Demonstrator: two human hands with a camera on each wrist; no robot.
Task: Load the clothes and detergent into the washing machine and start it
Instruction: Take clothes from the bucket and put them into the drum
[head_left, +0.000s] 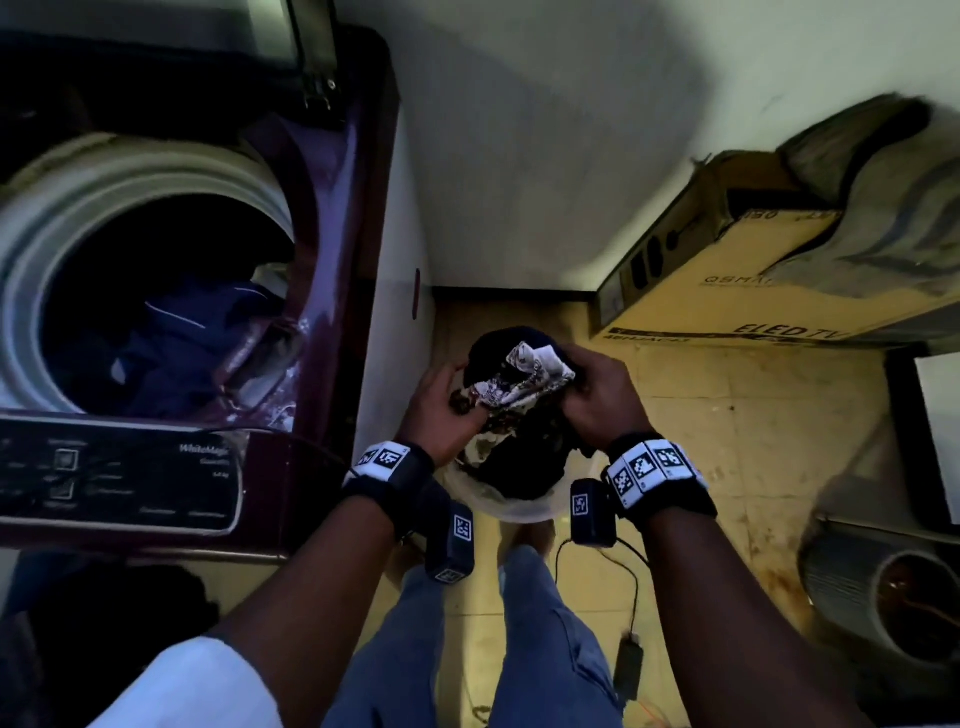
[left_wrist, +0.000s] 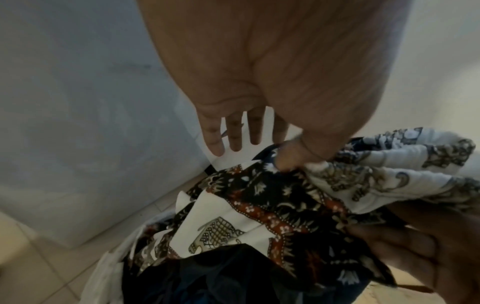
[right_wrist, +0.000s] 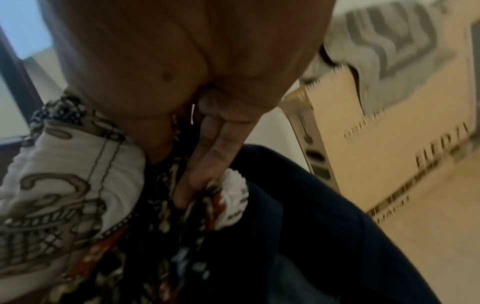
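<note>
A top-loading maroon washing machine (head_left: 337, 218) stands at the left with its lid up. Blue clothes (head_left: 182, 348) lie in its drum. To its right, over a white bucket (head_left: 519, 512) on the floor, both hands are at a bundle of laundry. My right hand (head_left: 592, 400) grips a white, black and red patterned cloth (head_left: 524, 379), its fingers (right_wrist: 200, 164) dug into the folds. My left hand (head_left: 436, 410) is at the bundle's left side, its fingers (left_wrist: 233, 133) straight and spread, its thumb touching the patterned cloth (left_wrist: 272, 205). A dark navy garment (right_wrist: 311, 205) hangs under it into the bucket. No detergent shows.
The machine's control panel (head_left: 119, 467) faces me at lower left. A cardboard TV box (head_left: 727, 280) with a grey cloth (head_left: 883, 208) on it leans at the right wall. A charger and cable (head_left: 628, 660) lie on the tiled floor by my legs. A round drum-like object (head_left: 883, 587) sits at lower right.
</note>
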